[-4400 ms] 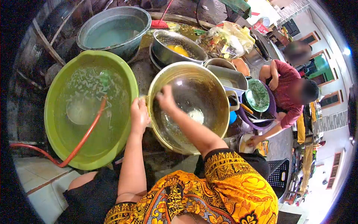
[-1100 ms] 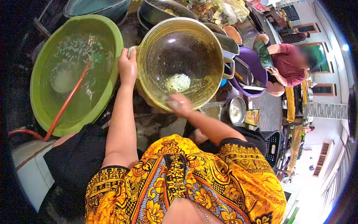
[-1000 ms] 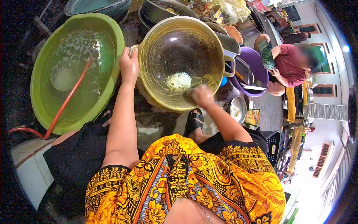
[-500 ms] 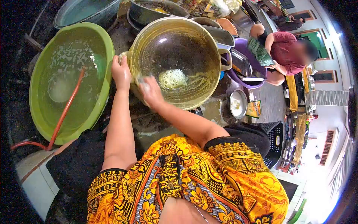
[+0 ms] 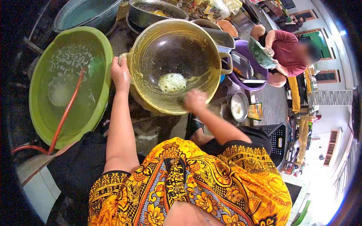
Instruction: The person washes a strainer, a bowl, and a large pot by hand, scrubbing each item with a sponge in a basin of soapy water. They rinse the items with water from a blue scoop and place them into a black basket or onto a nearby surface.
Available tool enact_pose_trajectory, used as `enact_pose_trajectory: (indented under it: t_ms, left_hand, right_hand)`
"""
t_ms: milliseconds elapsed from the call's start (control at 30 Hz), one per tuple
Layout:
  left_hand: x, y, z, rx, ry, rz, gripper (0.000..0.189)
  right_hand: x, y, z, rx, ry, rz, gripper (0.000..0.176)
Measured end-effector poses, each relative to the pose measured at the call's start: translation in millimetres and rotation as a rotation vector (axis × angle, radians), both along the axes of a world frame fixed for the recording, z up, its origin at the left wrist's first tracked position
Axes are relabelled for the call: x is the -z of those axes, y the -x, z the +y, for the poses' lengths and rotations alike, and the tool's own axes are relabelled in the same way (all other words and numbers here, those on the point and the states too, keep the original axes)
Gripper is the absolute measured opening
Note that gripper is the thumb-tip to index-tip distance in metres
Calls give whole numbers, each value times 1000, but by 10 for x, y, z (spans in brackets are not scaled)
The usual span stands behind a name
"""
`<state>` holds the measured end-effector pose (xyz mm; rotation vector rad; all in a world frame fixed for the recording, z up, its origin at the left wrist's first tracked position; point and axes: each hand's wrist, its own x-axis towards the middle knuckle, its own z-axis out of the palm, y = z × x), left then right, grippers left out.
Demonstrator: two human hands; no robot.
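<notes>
A large round metal pan (image 5: 177, 52) with two loop handles is tilted towards me, with pale foam (image 5: 172, 82) and soapy streaks inside. My left hand (image 5: 121, 73) is closed round the pan's left handle. At the lower right of the rim, my right hand (image 5: 195, 101) presses against the inside wall; its fingers are curled and blurred, and whatever they hold cannot be made out.
A green tub (image 5: 36, 86) of water with an orange hose (image 5: 68, 109) stands at left. Dark basins (image 5: 151, 19) lie beyond the pan. At right are a purple tub (image 5: 260, 83), a small bowl (image 5: 239, 107), a black crate (image 5: 279, 141) and a seated person (image 5: 284, 47) holding a green basin (image 5: 260, 54).
My right hand has moved from the pan's left side along the rim to its lower right. My left hand keeps its hold. The other person's green basin has turned and looks more open.
</notes>
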<state>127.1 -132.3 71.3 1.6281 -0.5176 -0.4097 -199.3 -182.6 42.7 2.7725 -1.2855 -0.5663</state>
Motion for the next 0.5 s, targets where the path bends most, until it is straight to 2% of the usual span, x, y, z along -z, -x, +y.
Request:
enact_pose_trajectory:
  t_ms: [33, 100, 133, 167, 200, 300, 367, 433, 467, 500]
  left_hand:
    - [-25, 15, 2, -2, -29, 3, 26]
    - [-10, 17, -19, 10, -27, 55, 26]
    - [17, -2, -16, 12, -28, 106, 26]
    - [181, -31, -66, -47, 19, 53, 28]
    - [163, -25, -38, -46, 13, 52, 28]
    - [-25, -27, 28, 57, -71, 83, 34]
    - [-202, 63, 65, 19, -61, 289, 42]
    - [-254, 82, 77, 27, -41, 299, 43]
    - [-247, 82, 88, 38, -27, 310, 45]
    - [20, 19, 28, 40, -3, 233, 45]
  right_hand:
    - [-28, -293, 300, 118, -11, -301, 21]
    - [72, -843, 649, 186, -196, -638, 28]
    - [26, -1085, 772, 158, -234, -910, 30]
    - [25, -1335, 853, 95, -81, -1071, 28]
    - [-26, -1393, 871, 99, -86, -1071, 28]
    - [-169, -1381, 880, -207, 76, -1077, 34]
    - [-54, -954, 719, -386, -57, -1064, 37]
    - [31, -275, 423, -446, -209, -786, 33]
    - [109, 58, 187, -477, -115, -701, 26]
    - [2, 279, -59, -418, -178, -440, 23]
